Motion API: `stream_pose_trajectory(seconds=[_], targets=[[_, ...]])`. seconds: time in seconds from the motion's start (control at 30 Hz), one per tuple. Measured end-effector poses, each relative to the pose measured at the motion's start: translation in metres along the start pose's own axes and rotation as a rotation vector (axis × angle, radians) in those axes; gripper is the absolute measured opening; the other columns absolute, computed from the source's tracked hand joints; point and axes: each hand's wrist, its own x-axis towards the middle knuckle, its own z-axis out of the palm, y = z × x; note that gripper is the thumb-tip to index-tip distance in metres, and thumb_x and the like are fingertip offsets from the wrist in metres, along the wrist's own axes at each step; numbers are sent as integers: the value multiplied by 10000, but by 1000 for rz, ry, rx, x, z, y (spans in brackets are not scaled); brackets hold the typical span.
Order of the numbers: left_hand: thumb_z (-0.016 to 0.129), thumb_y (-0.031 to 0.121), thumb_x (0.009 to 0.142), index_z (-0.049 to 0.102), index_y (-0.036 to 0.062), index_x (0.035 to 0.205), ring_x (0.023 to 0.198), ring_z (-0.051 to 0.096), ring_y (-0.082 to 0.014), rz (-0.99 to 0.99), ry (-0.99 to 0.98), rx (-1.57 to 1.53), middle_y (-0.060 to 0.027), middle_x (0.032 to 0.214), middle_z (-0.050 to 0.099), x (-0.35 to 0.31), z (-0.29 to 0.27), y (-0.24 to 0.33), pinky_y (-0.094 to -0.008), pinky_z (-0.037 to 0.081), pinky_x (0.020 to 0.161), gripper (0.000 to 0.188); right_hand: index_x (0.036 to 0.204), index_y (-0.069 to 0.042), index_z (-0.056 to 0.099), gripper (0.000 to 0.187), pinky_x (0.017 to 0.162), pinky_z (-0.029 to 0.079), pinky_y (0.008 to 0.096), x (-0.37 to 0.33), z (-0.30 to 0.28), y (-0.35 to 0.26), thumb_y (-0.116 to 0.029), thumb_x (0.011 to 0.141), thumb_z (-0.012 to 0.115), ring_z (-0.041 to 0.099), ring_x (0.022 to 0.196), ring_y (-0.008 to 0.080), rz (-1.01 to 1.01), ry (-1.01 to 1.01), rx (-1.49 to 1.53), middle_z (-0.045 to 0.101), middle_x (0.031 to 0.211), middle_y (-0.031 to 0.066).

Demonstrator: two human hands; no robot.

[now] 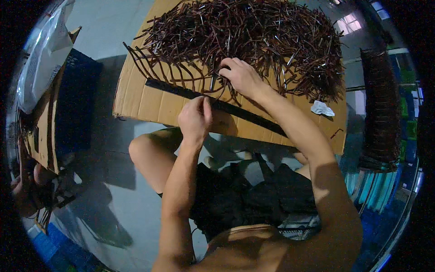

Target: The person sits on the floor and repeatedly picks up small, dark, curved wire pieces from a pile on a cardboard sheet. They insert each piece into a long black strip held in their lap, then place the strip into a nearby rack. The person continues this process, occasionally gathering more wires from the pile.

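Observation:
A long black bar (235, 110) lies slantwise across the near part of a cardboard-topped work surface (140, 102). From its left half, a row of thin, curved brown rods (186, 75) fans out toward the far side. My left hand (195, 119) is closed at the middle of the bar, thumb uppermost; what its fingers grip is hidden. Farther off, my right hand (242, 78) reaches to the near edge of a big tangled heap of dark brown rods (253, 31). Its fingers are curled together, and whatever lies between them cannot be made out.
Crumpled white paper (322, 108) and a small bent rod (336, 133) rest on the cardboard's right side. A dark stack of rod-like pieces (380, 109) stands farther right. At left are a blue-sided box (77, 99), a clear plastic bag (43, 63) and part of another person (41, 174).

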Motion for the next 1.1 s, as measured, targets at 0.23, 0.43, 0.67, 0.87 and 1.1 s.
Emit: stream_pose_trajectory(seconds=[0.23,0.43,0.67,0.87,1.1], targets=[[666,192,822,645,53,906,726,627,-323,102,38,30,-146,809,644,-1,6,-3,-367,499,637,163,985,-32,606,148,706,496,277,-5,-19,-25,-24,837,594,629,794,216,312,190,358,635,903,81],[638,172,809,627,57,840,737,602,-303,120,-6,79,-116,775,631,1,7,-4,-389,477,649,119,930,0,590,147,692,509,277,-12,-10,-81,-73,823,661,634,763,125,721,197,1171,661,825,80],[623,140,798,608,52,780,684,582,-295,175,39,48,-107,734,618,5,5,5,-396,465,624,92,912,-4,591,141,696,507,279,-15,-3,-83,-88,825,663,649,763,145,632,239,1004,673,807,103],[643,159,798,628,53,890,769,602,-331,106,-56,100,-139,804,624,2,6,-4,-399,481,654,141,975,-5,586,150,735,507,279,-8,-21,-89,-37,838,635,647,841,143,469,61,632,680,881,64],[643,265,843,654,89,793,658,626,-298,-108,60,172,-106,717,651,7,-20,-16,-389,488,589,183,1118,-16,574,255,565,509,281,55,-7,-46,-105,895,490,610,635,145,578,-378,943,634,815,73]])
